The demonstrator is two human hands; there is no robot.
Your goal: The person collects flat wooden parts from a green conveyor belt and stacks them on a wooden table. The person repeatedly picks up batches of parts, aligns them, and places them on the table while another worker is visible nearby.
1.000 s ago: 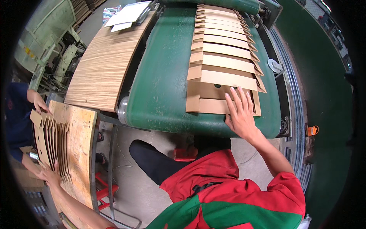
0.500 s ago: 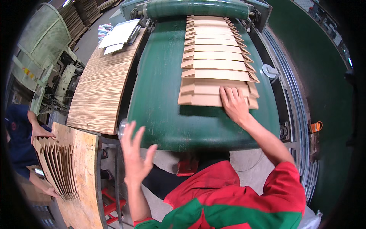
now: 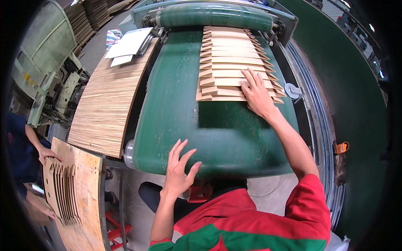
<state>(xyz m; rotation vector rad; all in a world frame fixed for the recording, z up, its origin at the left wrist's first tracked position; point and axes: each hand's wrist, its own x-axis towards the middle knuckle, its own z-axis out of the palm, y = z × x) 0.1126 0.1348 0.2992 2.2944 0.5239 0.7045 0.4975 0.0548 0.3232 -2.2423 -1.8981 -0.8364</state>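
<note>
On the green belt [image 3: 171,83], folded cardboard pieces [image 3: 232,60] already lie overlapped toward the roller [image 3: 213,16], the right hand [image 3: 258,97], fingers loosely spread, seeming to rest on the nearer ones, the left hand [image 3: 177,175] open and empty, while another batch [image 3: 63,190] on the wooden table [image 3: 90,180] appears not yet laid.

Your green conveyor belt [image 3: 176,92] carries 1 row of overlapping cardboard pieces [image 3: 232,54] toward its right side.
</note>
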